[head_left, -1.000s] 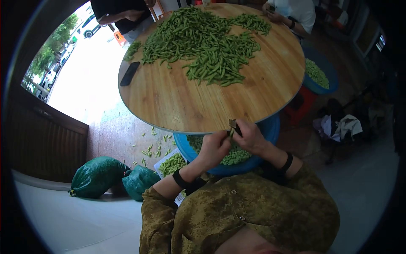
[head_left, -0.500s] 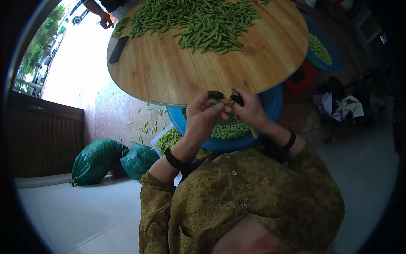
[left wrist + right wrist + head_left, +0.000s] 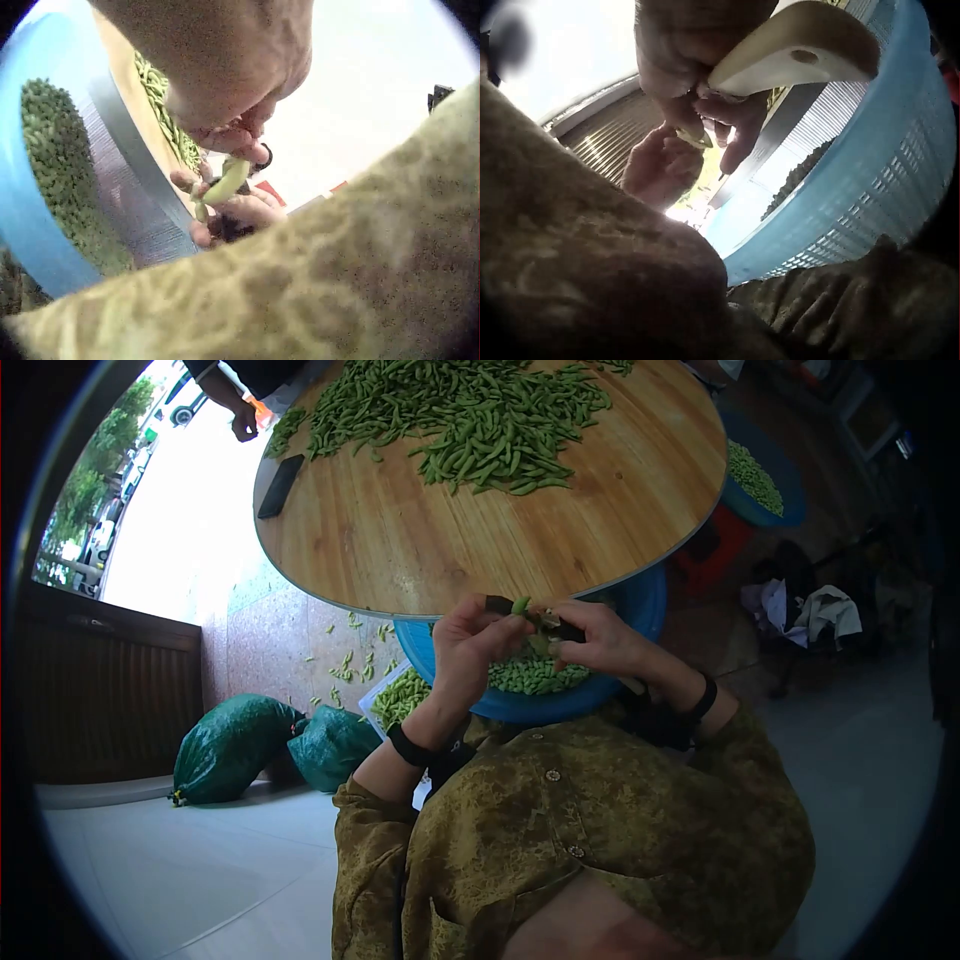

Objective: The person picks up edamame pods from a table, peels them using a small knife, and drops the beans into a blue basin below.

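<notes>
Between thumb and fingers, the left hand point(image 3: 465, 650) pinches a green pod point(image 3: 520, 605), pale and curved in the left wrist view point(image 3: 227, 182). Beside it, the right hand point(image 3: 612, 645) grips a tool with a pale, holed handle point(image 3: 802, 49); its working end cannot be made out. Dark coverings point(image 3: 497, 604) show on some fingers. The hands almost meet over a blue basket point(image 3: 530, 710) of loose green beans point(image 3: 540, 676), close to the round table's near edge.
Unopened-looking pods point(image 3: 500, 440) are heaped on the wooden table point(image 3: 400, 550), near a dark phone-like slab point(image 3: 281, 487). Green sacks point(image 3: 235, 750) and a pod-filled tray point(image 3: 400, 698) lie left; another blue basin point(image 3: 790, 500) stands right. Another person's hand point(image 3: 244, 425) hangs at upper left.
Over the last second the head view has tilted down. Since half a second ago, the right hand has shifted slightly lower, and the green pod shows more clearly at the left fingertips.
</notes>
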`<move>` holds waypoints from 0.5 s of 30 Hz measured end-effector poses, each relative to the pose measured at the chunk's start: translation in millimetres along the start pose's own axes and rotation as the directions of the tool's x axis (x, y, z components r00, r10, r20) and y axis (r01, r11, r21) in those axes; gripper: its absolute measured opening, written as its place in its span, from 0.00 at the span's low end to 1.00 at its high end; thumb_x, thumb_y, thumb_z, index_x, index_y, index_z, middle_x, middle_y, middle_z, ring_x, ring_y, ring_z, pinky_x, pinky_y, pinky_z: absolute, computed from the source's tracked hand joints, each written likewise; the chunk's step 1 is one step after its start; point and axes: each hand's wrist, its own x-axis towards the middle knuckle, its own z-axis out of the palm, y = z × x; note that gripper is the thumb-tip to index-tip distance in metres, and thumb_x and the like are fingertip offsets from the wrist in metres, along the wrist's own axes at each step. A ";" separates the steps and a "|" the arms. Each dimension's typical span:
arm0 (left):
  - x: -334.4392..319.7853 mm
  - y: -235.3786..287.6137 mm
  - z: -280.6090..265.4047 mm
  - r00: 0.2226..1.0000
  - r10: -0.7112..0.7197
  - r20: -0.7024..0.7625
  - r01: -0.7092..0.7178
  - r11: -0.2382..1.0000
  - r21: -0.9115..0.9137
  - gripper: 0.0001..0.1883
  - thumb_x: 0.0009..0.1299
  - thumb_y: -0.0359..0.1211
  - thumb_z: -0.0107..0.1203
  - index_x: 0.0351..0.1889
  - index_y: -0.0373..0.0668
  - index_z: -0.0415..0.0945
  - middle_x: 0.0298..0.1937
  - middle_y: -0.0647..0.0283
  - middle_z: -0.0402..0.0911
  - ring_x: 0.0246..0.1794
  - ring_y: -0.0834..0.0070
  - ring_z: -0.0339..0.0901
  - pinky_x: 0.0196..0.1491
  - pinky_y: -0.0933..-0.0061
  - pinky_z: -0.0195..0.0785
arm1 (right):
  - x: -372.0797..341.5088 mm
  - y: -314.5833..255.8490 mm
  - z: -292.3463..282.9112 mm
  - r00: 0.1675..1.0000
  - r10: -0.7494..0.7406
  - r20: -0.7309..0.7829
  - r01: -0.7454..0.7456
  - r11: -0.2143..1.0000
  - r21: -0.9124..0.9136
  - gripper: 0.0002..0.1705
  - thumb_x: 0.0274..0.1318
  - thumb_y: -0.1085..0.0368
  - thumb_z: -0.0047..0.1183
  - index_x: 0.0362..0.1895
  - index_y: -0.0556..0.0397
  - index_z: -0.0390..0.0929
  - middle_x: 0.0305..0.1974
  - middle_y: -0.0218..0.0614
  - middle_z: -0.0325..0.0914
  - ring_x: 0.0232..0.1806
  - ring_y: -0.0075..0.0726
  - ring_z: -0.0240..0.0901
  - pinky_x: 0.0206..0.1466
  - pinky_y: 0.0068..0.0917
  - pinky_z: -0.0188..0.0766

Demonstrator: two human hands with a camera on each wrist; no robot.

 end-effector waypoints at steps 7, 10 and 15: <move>-4.2 -5.7 6.6 0.976 0.198 -0.093 -0.177 0.964 0.199 0.05 0.62 0.23 0.61 0.35 0.35 0.77 0.30 0.65 0.83 0.30 0.85 0.77 0.33 0.85 0.68 | -2.8 -23.4 -1.8 0.955 0.273 0.119 -0.291 0.940 0.180 0.15 0.60 0.67 0.49 0.49 0.62 0.71 0.33 0.34 0.71 0.28 0.23 0.75 0.29 0.21 0.71; -5.1 -4.8 8.0 0.980 0.171 -0.101 -0.149 0.969 0.196 0.04 0.62 0.23 0.61 0.34 0.36 0.78 0.29 0.67 0.82 0.30 0.85 0.76 0.34 0.84 0.68 | -2.8 -23.2 4.9 0.984 0.148 0.101 -0.165 0.969 0.185 0.16 0.60 0.67 0.49 0.50 0.61 0.71 0.36 0.34 0.70 0.28 0.22 0.75 0.29 0.20 0.70; -1.3 -2.3 5.5 0.994 0.030 -0.109 -0.025 0.998 0.049 0.06 0.61 0.23 0.61 0.35 0.35 0.78 0.30 0.64 0.82 0.29 0.82 0.77 0.34 0.82 0.68 | -3.4 -19.4 7.8 0.996 0.083 0.018 -0.085 0.985 0.153 0.17 0.61 0.67 0.49 0.53 0.60 0.70 0.33 0.30 0.70 0.25 0.20 0.72 0.25 0.18 0.67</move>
